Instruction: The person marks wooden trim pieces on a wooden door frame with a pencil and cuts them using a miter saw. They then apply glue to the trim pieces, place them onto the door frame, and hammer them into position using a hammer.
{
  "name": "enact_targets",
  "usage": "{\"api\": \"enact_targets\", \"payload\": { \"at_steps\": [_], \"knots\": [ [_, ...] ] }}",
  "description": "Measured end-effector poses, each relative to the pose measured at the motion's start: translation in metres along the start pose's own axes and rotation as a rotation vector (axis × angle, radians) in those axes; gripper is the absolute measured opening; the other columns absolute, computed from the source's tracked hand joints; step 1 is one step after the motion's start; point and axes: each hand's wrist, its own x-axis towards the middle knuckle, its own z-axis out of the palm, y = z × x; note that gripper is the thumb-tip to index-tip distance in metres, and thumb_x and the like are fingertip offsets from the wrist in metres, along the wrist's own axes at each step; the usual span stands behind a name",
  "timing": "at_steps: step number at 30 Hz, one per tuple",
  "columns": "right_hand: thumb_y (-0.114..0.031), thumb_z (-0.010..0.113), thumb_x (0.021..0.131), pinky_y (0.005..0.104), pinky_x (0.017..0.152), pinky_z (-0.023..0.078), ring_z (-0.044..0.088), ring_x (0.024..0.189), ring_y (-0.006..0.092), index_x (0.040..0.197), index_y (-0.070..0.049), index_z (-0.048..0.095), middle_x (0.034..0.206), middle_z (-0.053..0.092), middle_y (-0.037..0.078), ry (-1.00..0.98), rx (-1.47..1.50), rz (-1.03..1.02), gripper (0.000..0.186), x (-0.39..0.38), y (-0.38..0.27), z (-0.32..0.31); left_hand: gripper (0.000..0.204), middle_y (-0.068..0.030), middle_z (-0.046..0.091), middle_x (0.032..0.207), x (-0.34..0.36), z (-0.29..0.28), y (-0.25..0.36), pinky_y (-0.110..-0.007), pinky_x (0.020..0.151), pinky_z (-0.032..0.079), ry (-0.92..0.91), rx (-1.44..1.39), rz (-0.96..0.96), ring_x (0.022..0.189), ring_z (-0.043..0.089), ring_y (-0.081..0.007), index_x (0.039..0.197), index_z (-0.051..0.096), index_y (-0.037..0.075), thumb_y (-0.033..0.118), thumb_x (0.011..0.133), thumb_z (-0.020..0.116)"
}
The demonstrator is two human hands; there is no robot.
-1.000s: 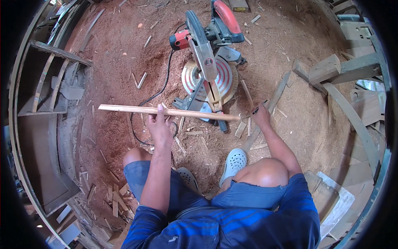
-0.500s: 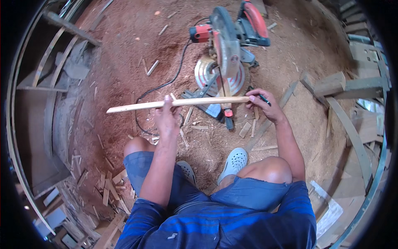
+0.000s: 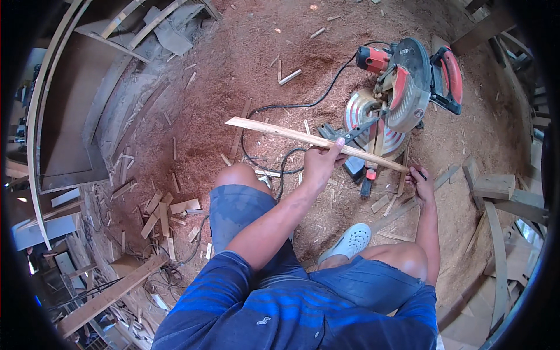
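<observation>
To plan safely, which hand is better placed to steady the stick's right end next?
Right hand, probably: it is at that end; the left hand holds the wooden stick farther left.

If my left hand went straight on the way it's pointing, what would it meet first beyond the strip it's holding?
Your left hand would likely meet the miter saw's dark fence, beyond the wooden strip; its height above that is unclear.

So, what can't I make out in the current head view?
- Slim dark object, head view: mostly covered by the right hand; its kind is unclear.
- Wooden strip, head view: a short stretch is covered by the left hand.
- Round saw table, head view: partly behind the saw head.
- Far-left clutter, head view: too small, cut off by the dark rim.
</observation>
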Motion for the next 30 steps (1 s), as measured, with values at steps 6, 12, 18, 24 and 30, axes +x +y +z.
{"api": "enact_targets", "payload": {
  "at_steps": [6, 12, 18, 24, 30],
  "knots": [
    [-0.019, 0.073, 0.105, 0.0281, 0.067, 0.060, 0.073, 0.075, 0.0146, 0.122, 0.000, 0.069, 0.092, 0.073, 0.006, -0.083, -0.074, 0.022, 0.026, -0.001, 0.007, -0.003, 0.033, -0.0177, 0.078, 0.102, 0.002, -0.001, 0.007, -0.035, 0.083, 0.069, 0.006, 0.094, -0.049, 0.093, 0.080, -0.0229, 0.105, 0.070, -0.006, 0.026, 0.105, 0.075],
    [-0.023, 0.078, 0.101, 0.0288, 0.066, 0.058, 0.070, 0.074, 0.0127, 0.102, -0.001, 0.074, 0.086, 0.075, 0.005, -0.514, -0.521, 0.161, 0.023, -0.028, 0.004, 0.021, 0.029, -0.0063, 0.071, 0.097, 0.022, -0.021, 0.003, -0.029, 0.069, 0.060, 0.151, 0.458, 0.240, 0.080, 0.068, -0.0110, 0.120, 0.067, -0.002, 0.024, 0.108, 0.070],
    [-0.023, 0.078, 0.102, 0.0309, 0.071, 0.058, 0.072, 0.078, 0.0135, 0.099, -0.002, 0.074, 0.088, 0.076, 0.006, -0.544, -0.553, 0.025, 0.022, -0.016, 0.012, 0.026, 0.039, -0.0072, 0.071, 0.110, 0.018, -0.022, 0.005, -0.031, 0.091, 0.055, 0.054, 0.611, 0.253, 0.101, 0.066, -0.0128, 0.139, 0.064, -0.004, 0.023, 0.111, 0.066],
    [-0.023, 0.077, 0.102, 0.0310, 0.077, 0.059, 0.073, 0.082, 0.0142, 0.103, -0.002, 0.075, 0.093, 0.077, 0.007, -0.546, -0.534, 0.078, 0.022, -0.027, 0.005, 0.037, 0.040, -0.0069, 0.072, 0.111, 0.015, -0.016, 0.003, -0.031, 0.088, 0.055, -0.010, 0.675, 0.301, 0.099, 0.066, -0.0123, 0.140, 0.064, -0.004, 0.023, 0.111, 0.066],
    [-0.026, 0.075, 0.104, 0.0316, 0.083, 0.060, 0.074, 0.093, 0.0143, 0.116, -0.003, 0.076, 0.105, 0.078, 0.007, -0.496, -0.442, 0.029, 0.026, -0.039, -0.022, 0.049, 0.024, -0.0033, 0.068, 0.098, 0.023, -0.015, 0.005, -0.031, 0.069, 0.057, 0.187, 0.168, 0.092, 0.083, 0.066, -0.0121, 0.109, 0.064, 0.005, 0.029, 0.111, 0.067]
  ]
}}
